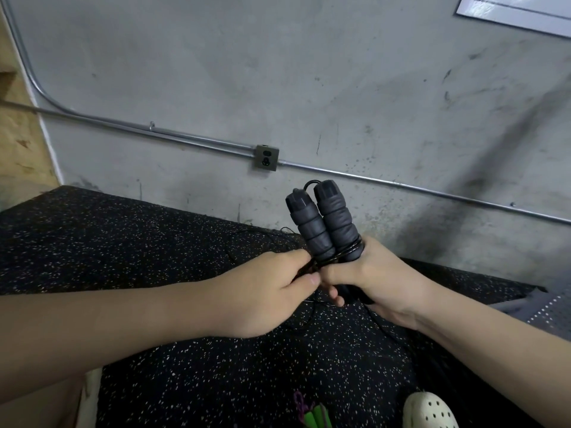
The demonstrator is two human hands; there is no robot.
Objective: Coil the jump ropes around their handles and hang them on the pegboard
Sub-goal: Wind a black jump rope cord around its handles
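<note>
a grey concrete wall fills the far half of the scene, scuffed with dark marks toward the right, and a black rubber floor mat flecked with white covers the near half. a metal conduit pipe runs along the wall from the far left, bending down and then crossing to the right through a small metal outlet box. at the far right corner a white sheet hangs on the wall. at the centre the right hand grips the lower ends of two dark grey foam jump rope handles, fingers curled round them, holding them upright and side by side with their capped ends pointing toward the wall. several turns of thin black rope are wound round the handles just above that grip. the left hand sits just left of the handles, thumb and fingers pinching the rope where it meets the coil. loose rope trails down onto the mat beneath the hands. at the near edge lie green jump rope handles with a bit of purple cord, and to their right a white perforated clog.
</note>
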